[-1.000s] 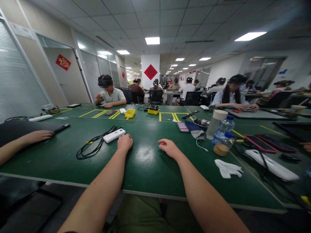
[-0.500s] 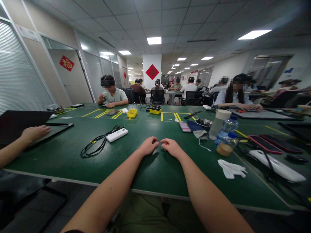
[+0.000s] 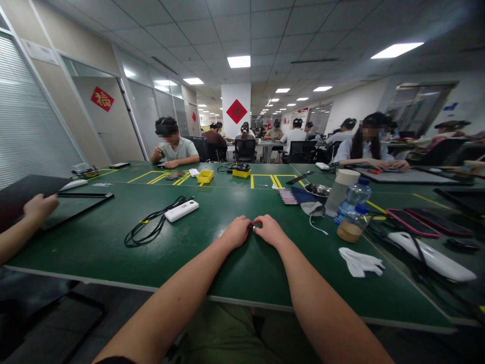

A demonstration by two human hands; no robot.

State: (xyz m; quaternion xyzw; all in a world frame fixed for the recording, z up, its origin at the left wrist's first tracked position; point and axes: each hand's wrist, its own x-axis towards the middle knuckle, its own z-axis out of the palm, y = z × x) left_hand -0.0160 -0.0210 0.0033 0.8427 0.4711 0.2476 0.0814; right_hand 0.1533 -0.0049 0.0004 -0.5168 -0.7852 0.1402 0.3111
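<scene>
My left hand (image 3: 238,232) and my right hand (image 3: 267,230) meet over the green table (image 3: 212,273), fingertips nearly touching. The fingers of both are curled inward and closed. Between the fingertips shows a tiny whitish piece (image 3: 253,228), too small to name. It lies against the fingers of the right hand; whether the left pinches it too is hidden by the curled fingers. A white power bank (image 3: 182,211) with a coiled black cable (image 3: 146,233) lies left of my hands. To their right rests a white glove (image 3: 361,263).
Bottles (image 3: 353,222), a pale tumbler (image 3: 340,194), a metal bowl (image 3: 318,190) and a white cable (image 3: 320,228) stand or lie at the right. Phones (image 3: 413,223) are beyond them. Yellow trays (image 3: 205,176) sit farther back. A co-worker's hand (image 3: 40,210) holds a dark panel at left.
My hands have drawn together, the left moving right, and the tiny whitish piece now shows between the fingertips. At left, the co-worker's hand has shifted left onto the dark panel.
</scene>
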